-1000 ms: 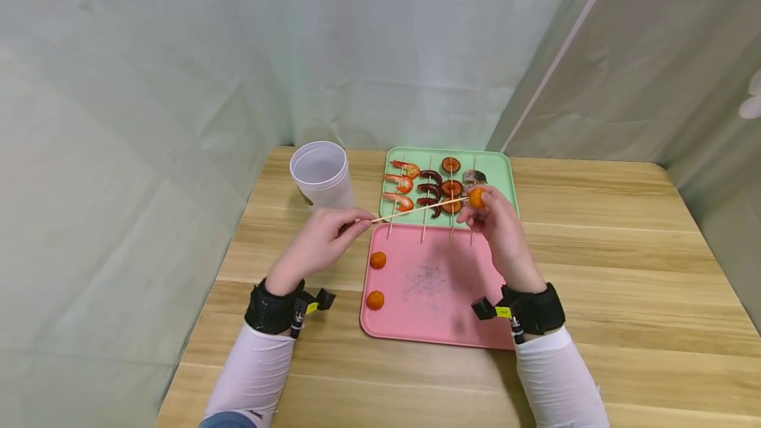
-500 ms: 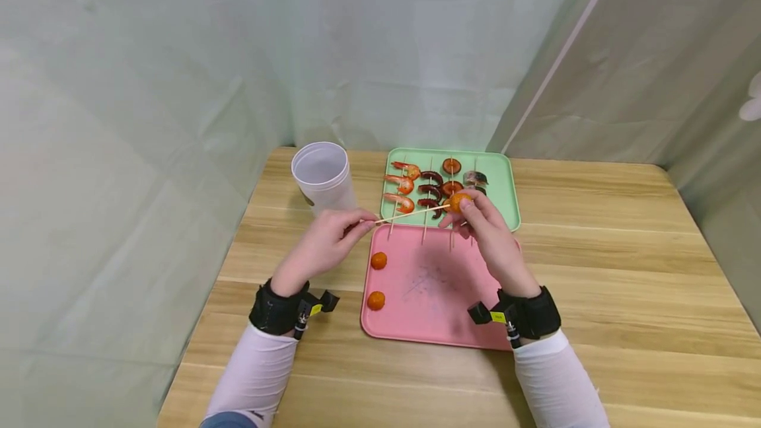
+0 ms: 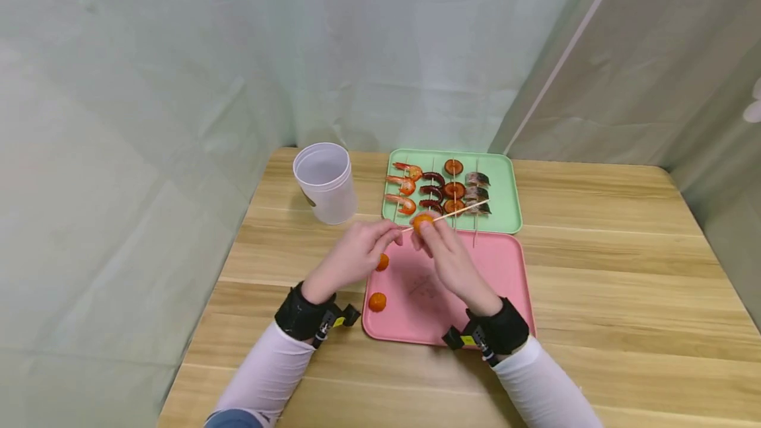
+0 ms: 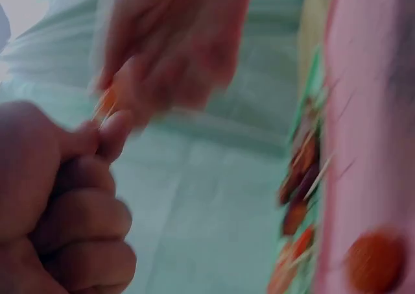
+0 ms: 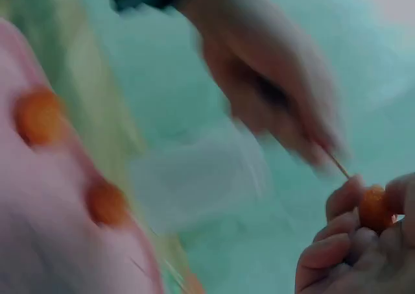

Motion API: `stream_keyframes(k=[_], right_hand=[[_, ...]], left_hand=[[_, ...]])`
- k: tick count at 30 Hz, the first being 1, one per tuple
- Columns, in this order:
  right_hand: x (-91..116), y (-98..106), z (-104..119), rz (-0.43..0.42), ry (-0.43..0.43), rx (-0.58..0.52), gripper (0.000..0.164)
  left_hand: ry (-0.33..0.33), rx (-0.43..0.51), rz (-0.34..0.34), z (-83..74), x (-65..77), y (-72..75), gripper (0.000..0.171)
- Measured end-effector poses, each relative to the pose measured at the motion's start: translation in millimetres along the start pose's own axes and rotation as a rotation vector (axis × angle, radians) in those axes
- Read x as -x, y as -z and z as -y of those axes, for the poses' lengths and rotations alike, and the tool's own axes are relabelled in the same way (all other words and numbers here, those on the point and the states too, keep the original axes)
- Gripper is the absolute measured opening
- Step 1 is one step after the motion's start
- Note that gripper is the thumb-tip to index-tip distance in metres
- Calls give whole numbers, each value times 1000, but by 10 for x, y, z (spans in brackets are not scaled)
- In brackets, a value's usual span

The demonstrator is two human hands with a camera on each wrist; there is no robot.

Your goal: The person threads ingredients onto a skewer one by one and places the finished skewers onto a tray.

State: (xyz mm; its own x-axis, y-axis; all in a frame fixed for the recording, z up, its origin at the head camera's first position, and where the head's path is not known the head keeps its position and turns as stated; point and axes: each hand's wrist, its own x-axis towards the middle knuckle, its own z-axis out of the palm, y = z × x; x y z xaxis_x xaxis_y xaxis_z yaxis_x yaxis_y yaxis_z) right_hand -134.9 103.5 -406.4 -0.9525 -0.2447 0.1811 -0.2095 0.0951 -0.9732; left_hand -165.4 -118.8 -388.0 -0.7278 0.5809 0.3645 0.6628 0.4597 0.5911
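Between thumb and fingers, my left hand [image 3: 355,255] pinches one end of a thin wooden skewer [image 3: 460,211] above the pink tray [image 3: 502,276]. My right hand [image 3: 452,259] grips a small orange ball [image 3: 423,222] on that skewer, close to the left fingertips. The skewer's free end sticks out past the ball to the upper right. On the tray's left side lie two more balls, a near orange ball [image 3: 377,302] and a farther orange ball [image 3: 383,261], partly behind my left hand. In the right wrist view, fingers and thumb hold the orange ball [image 5: 375,209].
Behind the pink tray, a green tray [image 3: 504,183] bears skewers of shrimp [image 3: 406,186], dark red tentacle pieces [image 3: 433,191], round brown slices [image 3: 454,190] and grey fish-like pieces [image 3: 477,194]. A white tub [image 3: 327,193] stands left of it on the wooden table [image 3: 606,269].
My right hand has slid the orange ball leftward along the skewer, from its far end to near my left fingers. The left hand has shifted slightly right.
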Motion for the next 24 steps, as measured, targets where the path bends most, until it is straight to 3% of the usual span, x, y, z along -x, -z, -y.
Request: stream_keyframes(k=[2, 7, 14, 24], right_hand=[[6, -116, -33, 26, 17, 20, 34], [21, -220, -52, -16, 23, 19, 26], [7, -229, -29, 9, 20, 93, 27], [-20, -199, -93, 33, 1, 52, 32]], left_hand=[[7, 2, 2, -21, -21, -92, 17], [29, 44, -55, -32, -29, -183, 15], [73, 107, -50, -15, -5, -143, 19], [89, 184, -12, 66, 26, -64, 22]])
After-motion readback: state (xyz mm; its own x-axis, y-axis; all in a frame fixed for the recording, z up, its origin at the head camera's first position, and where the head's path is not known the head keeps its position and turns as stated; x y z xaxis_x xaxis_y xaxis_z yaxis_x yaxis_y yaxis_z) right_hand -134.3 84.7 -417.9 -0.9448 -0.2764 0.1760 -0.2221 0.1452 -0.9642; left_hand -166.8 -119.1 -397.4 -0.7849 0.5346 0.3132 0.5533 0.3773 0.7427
